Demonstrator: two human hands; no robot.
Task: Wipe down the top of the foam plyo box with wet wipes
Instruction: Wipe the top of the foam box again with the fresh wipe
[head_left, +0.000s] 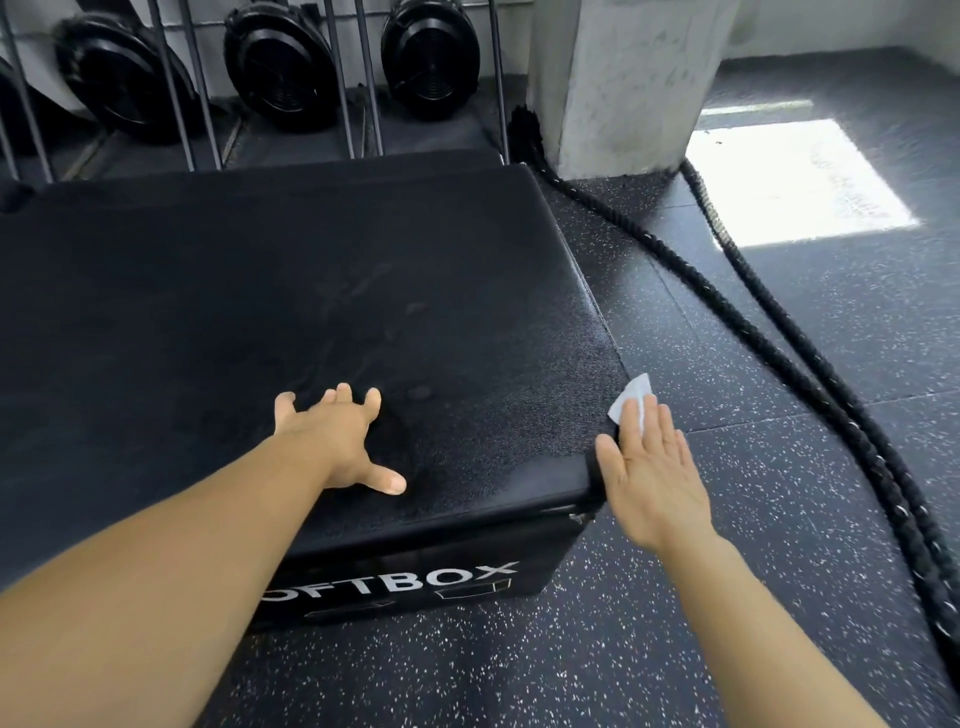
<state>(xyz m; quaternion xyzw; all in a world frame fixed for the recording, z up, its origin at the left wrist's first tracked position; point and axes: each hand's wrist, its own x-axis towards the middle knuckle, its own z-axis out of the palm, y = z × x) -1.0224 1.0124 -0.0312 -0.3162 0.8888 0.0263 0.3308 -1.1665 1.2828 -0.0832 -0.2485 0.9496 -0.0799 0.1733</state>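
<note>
Left hand (337, 441) lies fingers spread, holding nothing, on the foam plyo box (311, 291) top by its near edge. Right hand (649, 467), fingers straight, presses the wet wipe (631, 397) at the box's right edge. Advised: flat, overlapping passes toward the far side.

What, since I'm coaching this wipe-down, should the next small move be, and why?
Probably slide the right hand and its wet wipe leftward onto the box top: the wipe overhangs the right edge, while the left hand rests there.
</note>
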